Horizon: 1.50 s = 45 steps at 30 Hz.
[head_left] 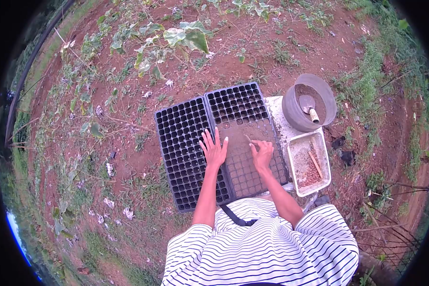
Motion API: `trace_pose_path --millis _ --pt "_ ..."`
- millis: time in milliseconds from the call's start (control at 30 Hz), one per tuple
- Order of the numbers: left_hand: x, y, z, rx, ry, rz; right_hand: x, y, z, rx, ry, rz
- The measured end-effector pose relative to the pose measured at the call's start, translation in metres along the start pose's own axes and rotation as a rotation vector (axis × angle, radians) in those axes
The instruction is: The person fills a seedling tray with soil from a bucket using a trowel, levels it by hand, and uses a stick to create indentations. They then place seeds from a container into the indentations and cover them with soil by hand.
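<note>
Two black seedling trays lie side by side before me. Empty cells show across the left tray (pixel 183 152). Soil fills much of the right tray (pixel 240 164), while its far rows show open cells. My left hand (pixel 214 150) rests with fingers spread where the two trays meet, holding nothing. Over the soil of the right tray is my right hand (pixel 262 155), its thumb and index finger pinched round a small thin stick (pixel 247 137).
At the right stands a round grey tub (pixel 291 107) with soil and a trowel (pixel 310 106). Nearer me, a white rectangular tray (pixel 298 174) holds reddish seeds and a wooden stick (pixel 315 163). Leafy plants (pixel 188 35) grow beyond the trays.
</note>
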<state>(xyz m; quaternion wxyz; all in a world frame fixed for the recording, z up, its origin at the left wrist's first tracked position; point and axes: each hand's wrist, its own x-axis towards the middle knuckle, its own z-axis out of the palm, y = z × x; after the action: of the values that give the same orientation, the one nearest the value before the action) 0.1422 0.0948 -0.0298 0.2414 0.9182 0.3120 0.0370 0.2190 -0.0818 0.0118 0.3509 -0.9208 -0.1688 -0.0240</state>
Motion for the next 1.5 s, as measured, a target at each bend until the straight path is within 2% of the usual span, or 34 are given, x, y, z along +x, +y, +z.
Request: trace_pose_path --millis 133,200,533,900,1167,1500 --pt "0.01 0.011 -0.011 0.073 0.0 -0.014 0.027 0.003 0.002 -0.158 0.176 0.107" --pt "0.017 0.01 -0.012 0.184 -0.026 0.038 0.031 0.003 0.005 -0.158 0.165 0.128" --pt "-0.002 0.005 -0.003 0.086 0.011 -0.022 0.025 -0.007 0.032 -0.132 0.114 0.22" --pt "-0.003 0.0 -0.005 0.08 -0.154 -0.049 0.016 -0.032 0.06 -0.097 0.153 0.203" --pt "0.0 -0.003 -0.002 0.116 -0.176 -0.054 0.027 -0.05 0.069 -0.05 -0.021 0.201" --pt "0.001 -0.002 -0.007 0.052 -0.236 -0.088 0.047 -0.039 0.061 0.068 -0.064 0.12"
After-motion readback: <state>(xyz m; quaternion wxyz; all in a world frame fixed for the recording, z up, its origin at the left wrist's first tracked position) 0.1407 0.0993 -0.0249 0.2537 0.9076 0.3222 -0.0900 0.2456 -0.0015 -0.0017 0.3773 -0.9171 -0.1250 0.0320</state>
